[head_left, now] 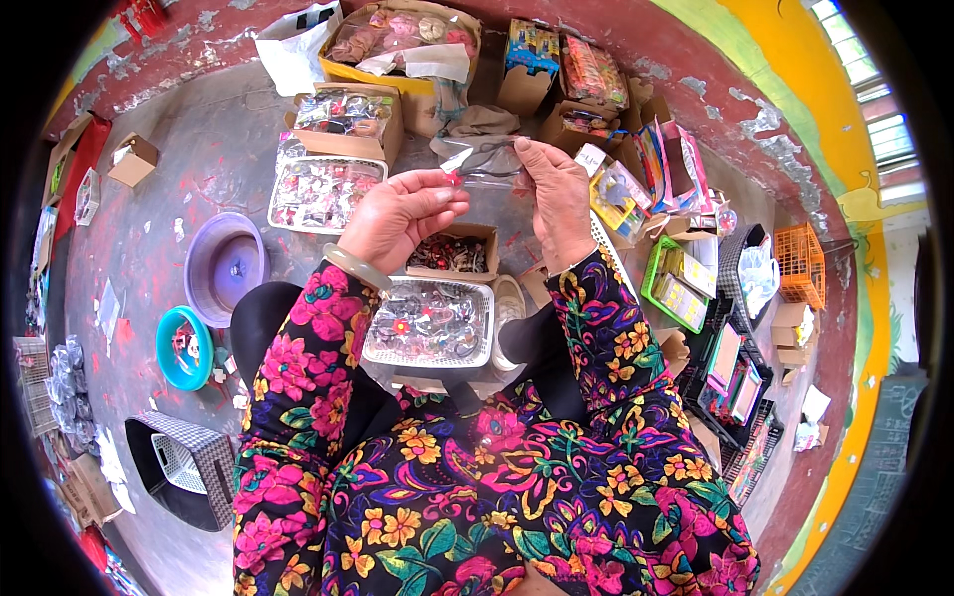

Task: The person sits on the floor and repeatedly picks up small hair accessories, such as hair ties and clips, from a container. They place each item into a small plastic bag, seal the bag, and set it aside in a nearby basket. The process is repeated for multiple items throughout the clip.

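Bag (485,173), clear and crinkled, is held up between the hands, past the box in view; the right hand (558,194) grasps its right end between thumb and fingers; the left hand (412,207) has its fingers curled in at the left end, though whether they pinch the film I cannot tell; something dark shows through, inside or behind unclear. A light grip near the edge should serve best, with even tension, as a hard tug could split the film; tilting it out of the glare would likely help in seeing its edges.

Box (452,276) holds a heap of small dark pieces (447,253); near tray (427,363), white, just below it in view, holds clear packets (437,316), some showing red; left tray (298,227), also white, holds pink and red packets (318,194); carton (343,145) behind it has more; yellow box (412,94) has pink bundles (402,35); teal bowl (171,350) has red and white bits (188,344); purple basin (204,283) has one small dark spot; green basket (671,311) holds yellowish packs (684,283).
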`<action>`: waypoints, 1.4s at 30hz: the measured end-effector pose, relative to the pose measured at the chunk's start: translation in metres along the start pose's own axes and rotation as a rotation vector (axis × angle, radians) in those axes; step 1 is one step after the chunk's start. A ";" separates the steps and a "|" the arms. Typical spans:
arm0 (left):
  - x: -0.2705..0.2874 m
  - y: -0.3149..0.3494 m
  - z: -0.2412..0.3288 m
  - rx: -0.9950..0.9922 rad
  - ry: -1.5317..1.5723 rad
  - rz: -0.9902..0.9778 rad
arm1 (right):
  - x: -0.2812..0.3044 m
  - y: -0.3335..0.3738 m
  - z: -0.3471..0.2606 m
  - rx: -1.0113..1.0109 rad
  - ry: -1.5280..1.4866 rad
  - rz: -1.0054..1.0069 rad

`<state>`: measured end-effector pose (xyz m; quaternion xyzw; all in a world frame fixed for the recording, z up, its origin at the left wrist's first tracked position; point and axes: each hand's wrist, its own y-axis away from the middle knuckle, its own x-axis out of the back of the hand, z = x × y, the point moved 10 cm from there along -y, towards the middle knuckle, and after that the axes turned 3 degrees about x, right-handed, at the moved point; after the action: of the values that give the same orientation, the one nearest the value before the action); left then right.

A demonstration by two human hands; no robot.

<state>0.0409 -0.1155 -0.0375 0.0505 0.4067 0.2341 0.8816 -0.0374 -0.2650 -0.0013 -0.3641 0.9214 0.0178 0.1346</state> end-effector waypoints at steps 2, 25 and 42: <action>0.002 0.000 -0.001 0.011 -0.004 0.008 | -0.001 0.000 0.000 0.000 0.003 -0.006; 0.011 -0.003 0.003 -0.030 -0.041 0.077 | -0.014 0.004 -0.005 0.027 0.007 -0.143; 0.023 -0.004 0.005 -0.054 -0.117 0.096 | -0.007 0.003 0.007 0.014 0.127 -0.190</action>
<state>0.0591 -0.1080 -0.0518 0.0599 0.3452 0.2837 0.8926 -0.0328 -0.2568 -0.0066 -0.4493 0.8895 -0.0246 0.0797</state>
